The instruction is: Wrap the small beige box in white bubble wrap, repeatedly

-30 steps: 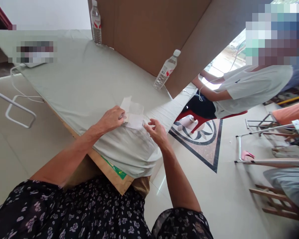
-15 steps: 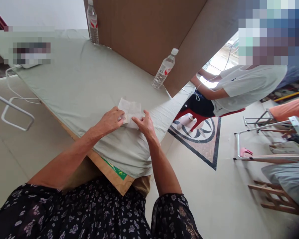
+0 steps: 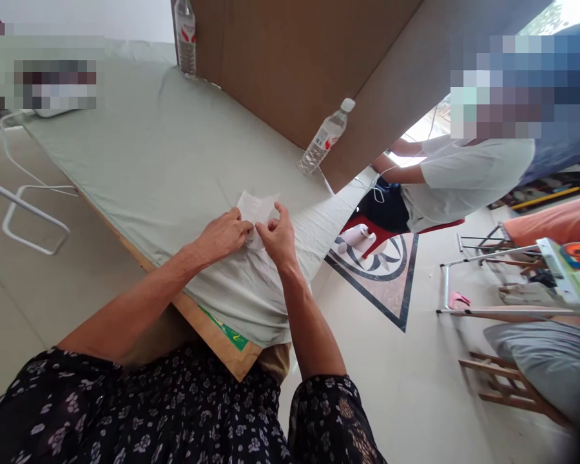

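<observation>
Left hand (image 3: 227,235) and right hand (image 3: 276,235), fingers curled nearly closed, apparently pinching thin white tissue (image 3: 257,207) over cloth-covered table (image 3: 174,154)

The thin sheet (image 3: 256,207) at the fingers (image 3: 273,224) is white. Around it, the cloth (image 3: 140,148) is plain pale grey-green. Beyond the fingers, the cardboard (image 3: 270,71) is brown, and the near bottle (image 3: 323,138) is clear with a white cap and a red-and-white label. Nearer the wearer than the fingers, the blouse (image 3: 193,412) is black, scattered with small pale flowers. Right of them, the floor inlay (image 3: 384,283) shows dark petal shapes on white, inside a speckled pinkish triangle edged in black.
</observation>
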`<state>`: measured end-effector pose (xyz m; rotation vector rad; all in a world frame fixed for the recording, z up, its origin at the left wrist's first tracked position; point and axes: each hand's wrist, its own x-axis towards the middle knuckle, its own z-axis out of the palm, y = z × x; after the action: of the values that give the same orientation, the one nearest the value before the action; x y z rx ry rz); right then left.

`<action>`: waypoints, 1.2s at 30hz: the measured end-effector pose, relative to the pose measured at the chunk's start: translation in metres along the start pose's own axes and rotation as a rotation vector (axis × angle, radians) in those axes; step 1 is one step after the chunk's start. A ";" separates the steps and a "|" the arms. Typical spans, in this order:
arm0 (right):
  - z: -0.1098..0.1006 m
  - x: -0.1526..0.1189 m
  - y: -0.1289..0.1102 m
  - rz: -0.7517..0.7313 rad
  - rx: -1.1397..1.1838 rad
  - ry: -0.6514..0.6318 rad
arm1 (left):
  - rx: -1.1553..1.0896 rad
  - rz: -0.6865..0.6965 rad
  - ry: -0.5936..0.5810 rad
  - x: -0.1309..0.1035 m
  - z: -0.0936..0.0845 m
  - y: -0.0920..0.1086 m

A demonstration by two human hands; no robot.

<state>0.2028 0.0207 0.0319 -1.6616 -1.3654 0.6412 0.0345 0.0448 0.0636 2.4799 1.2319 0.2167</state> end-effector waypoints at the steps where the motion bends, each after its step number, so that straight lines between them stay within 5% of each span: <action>1: 0.002 0.001 -0.001 0.027 0.062 -0.020 | -0.016 0.004 0.000 0.000 0.001 -0.001; 6: 0.013 0.004 -0.005 0.083 0.199 -0.077 | -0.174 0.003 0.085 0.003 0.011 -0.010; 14: 0.008 0.002 -0.012 -0.139 -0.098 -0.309 | -0.467 0.059 0.235 0.007 0.035 -0.027; 20: -0.002 0.013 -0.016 -0.275 -0.286 -0.457 | -0.684 -0.221 0.408 0.003 0.037 -0.029; 30: -0.016 0.047 -0.013 0.070 0.306 -0.812 | -0.700 -0.298 0.335 0.008 0.036 -0.013; 32: -0.018 0.049 -0.011 0.067 0.394 -0.742 | -0.698 -0.295 0.334 0.008 0.037 -0.013; 36: -0.025 0.048 0.000 0.125 0.441 -0.298 | -0.678 -0.265 0.326 0.008 0.038 -0.015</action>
<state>0.2359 0.0589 0.0507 -1.3352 -1.2137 1.2078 0.0398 0.0501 0.0222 1.7248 1.3138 0.8381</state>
